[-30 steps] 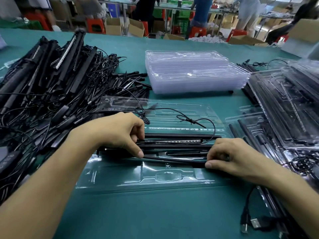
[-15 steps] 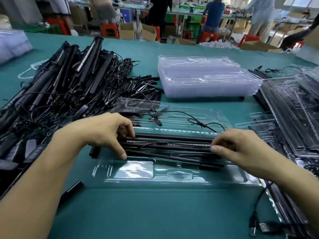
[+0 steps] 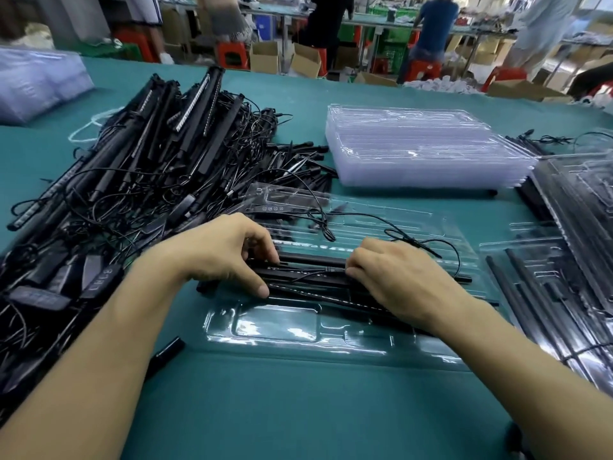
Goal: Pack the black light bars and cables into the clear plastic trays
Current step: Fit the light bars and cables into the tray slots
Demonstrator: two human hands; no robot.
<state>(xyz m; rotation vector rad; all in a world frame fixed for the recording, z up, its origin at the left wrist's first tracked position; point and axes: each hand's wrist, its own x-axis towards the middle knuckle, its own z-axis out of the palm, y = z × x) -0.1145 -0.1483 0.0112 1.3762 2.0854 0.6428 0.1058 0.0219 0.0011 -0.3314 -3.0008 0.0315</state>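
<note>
Both hands (image 3: 225, 257) (image 3: 398, 280) on crosswise light bars (image 3: 311, 260)

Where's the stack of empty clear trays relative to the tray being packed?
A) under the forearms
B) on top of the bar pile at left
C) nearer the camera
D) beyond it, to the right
D: the stack of empty trays sits beyond and right of the open tray, where the left hand and right hand hold the light bars.

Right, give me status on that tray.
Grip on light bars with left hand and right hand. Bars lie across the clear tray middle. Loose cable loops over the far slots.
</note>
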